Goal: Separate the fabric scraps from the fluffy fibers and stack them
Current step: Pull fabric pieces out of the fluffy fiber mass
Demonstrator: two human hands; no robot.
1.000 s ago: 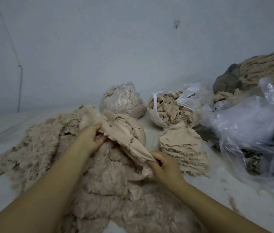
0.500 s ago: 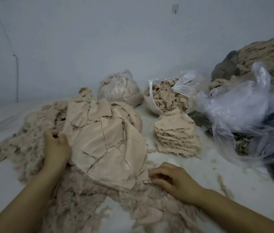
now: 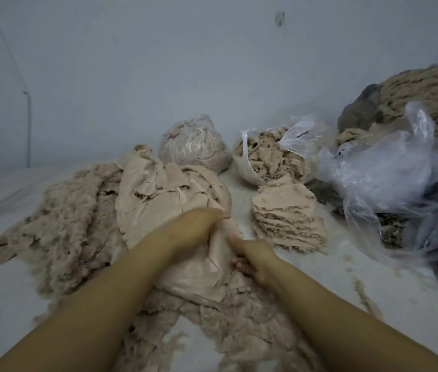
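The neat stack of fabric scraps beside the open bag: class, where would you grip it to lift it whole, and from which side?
Probably grip the stack of fabric scraps low, under its bottom layers, coming from its bare near-right side. The layers lie loose with frayed edges, so a top pinch would lift only a few; the open bag crowds its far side.

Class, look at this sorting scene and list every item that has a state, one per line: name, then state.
left hand: gripping the smooth fabric sheets
right hand: pinching the same sheets
smooth fabric sheets: spread over the fibers
fluffy fibers: loose heap
scrap stack: neatly piled
tied bag: closed, full
open bag: open, filled
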